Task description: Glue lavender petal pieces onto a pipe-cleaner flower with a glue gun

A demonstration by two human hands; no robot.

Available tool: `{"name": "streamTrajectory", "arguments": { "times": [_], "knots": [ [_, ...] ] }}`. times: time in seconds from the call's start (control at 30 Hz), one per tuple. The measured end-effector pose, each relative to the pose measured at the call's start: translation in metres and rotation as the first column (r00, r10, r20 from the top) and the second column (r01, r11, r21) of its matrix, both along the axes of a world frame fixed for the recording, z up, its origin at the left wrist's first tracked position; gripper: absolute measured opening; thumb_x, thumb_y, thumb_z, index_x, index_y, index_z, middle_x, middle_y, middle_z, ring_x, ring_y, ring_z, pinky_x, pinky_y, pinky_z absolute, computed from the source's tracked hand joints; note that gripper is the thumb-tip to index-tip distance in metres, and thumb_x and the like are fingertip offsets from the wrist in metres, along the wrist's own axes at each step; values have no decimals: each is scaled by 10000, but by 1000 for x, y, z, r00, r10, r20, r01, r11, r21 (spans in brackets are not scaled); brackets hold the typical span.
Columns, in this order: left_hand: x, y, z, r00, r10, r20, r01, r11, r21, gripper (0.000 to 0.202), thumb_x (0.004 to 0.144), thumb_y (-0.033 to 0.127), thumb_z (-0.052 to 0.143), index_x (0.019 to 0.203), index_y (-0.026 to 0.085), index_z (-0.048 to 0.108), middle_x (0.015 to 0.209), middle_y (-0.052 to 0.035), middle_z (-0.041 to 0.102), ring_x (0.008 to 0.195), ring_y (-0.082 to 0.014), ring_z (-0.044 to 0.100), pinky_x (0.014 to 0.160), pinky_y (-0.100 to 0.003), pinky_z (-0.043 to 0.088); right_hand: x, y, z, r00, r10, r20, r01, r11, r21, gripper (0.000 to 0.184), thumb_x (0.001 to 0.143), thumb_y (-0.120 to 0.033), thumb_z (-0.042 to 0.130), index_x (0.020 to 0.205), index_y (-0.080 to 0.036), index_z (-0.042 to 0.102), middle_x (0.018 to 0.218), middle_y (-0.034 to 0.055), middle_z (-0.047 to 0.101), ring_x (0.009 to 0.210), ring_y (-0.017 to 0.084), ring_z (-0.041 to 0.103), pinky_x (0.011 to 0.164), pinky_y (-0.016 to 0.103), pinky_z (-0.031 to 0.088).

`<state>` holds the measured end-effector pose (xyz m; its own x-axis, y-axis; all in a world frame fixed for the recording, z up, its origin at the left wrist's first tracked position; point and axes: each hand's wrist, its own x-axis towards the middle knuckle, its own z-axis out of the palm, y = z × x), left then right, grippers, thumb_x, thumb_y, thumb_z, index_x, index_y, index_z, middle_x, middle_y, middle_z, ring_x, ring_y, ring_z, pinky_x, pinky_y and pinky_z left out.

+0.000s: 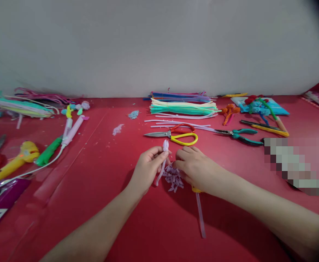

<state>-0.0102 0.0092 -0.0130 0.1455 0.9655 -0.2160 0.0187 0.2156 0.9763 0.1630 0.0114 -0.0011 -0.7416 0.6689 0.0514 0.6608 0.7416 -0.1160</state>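
My left hand (148, 166) is closed on a pale lilac pipe-cleaner piece (165, 146) with a curled tip that sticks up above the fingers, its tail hanging down. My right hand (194, 166) lies palm down just to the right, fingers curled over a small heap of lilac pipe-cleaner bits (173, 178) on the red table (99, 189). What the right fingers pinch is hidden. A lilac strip (200, 214) with a yellow end runs out from under that hand toward me. Red-and-yellow scissors (176, 135) lie just beyond both hands.
A stack of pipe cleaners (182, 103) lies at the back centre, with green-handled pliers (240, 134) and a craft flower (256, 103) to the right. At the left are a yellow glue gun (17, 160), a green tool (48, 151), more pipe cleaners (20, 105) and a purple box (1, 200).
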Motion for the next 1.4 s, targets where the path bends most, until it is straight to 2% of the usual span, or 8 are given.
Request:
{"name": "streamTrajectory", "arguments": {
  "times": [0.17,0.3,0.43,0.53,0.67,0.87,1.2,1.4],
  "knots": [
    [-1,0,-2,999,-34,11,34,999,-20,209,790,377,578,801,170,605,609,34,580,380,-44,355,353,-166,308,0,4,-11,999,3,-46,-5,1000,-30,93,796,-133,563,828,-165,644,849,67,553,826,202,470,798,354,366],
    [1,-1,-2,998,-58,12,59,997,-48,197,807,355,566,790,161,600,644,17,594,396,-48,364,365,-167,302,5,4,-3,963,-47,-266,-9,979,-205,99,817,-123,550,799,-155,642,810,48,577,789,166,501,766,305,388],
    [6,-5,0,992,-112,52,117,987,-107,184,809,322,569,765,147,602,613,4,608,415,-39,355,397,-152,274,15,3,14,792,-347,-502,49,856,-515,63,823,-183,568,780,-175,613,778,0,588,721,118,530,668,229,410],
    [10,-9,2,988,-135,70,144,977,-154,164,820,300,550,778,147,594,593,1,613,409,-36,363,407,-152,271,19,4,22,666,-485,-567,57,790,-610,82,813,-219,582,742,-179,597,740,-26,580,697,104,527,662,214,411],
    [12,-13,4,989,-141,48,147,973,-176,134,813,280,553,812,151,587,550,7,610,385,-41,382,388,-151,260,18,6,22,642,-478,-599,92,824,-559,79,800,-173,581,725,-178,606,739,-26,587,719,106,523,667,211,401],
    [14,-15,6,986,-163,30,165,970,-178,100,811,243,540,820,153,584,526,23,603,365,-41,389,363,-142,271,13,2,19,671,-430,-604,137,872,-469,91,785,-112,572,729,-177,601,734,-14,579,691,108,519,626,219,408],
    [12,-16,6,978,-207,8,205,962,-180,129,835,264,522,788,152,568,527,27,589,377,-39,398,368,-142,276,13,2,15,714,-378,-590,182,913,-366,88,795,-128,574,718,-170,574,731,-2,559,685,115,503,617,237,409],
    [13,-18,6,978,-208,11,207,961,-185,139,840,268,513,787,150,564,524,23,583,378,-40,383,375,-148,272,13,1,11,761,-275,-588,194,961,-198,92,806,-137,567,719,-166,569,720,9,545,694,133,490,637,263,394]
  ]
}}
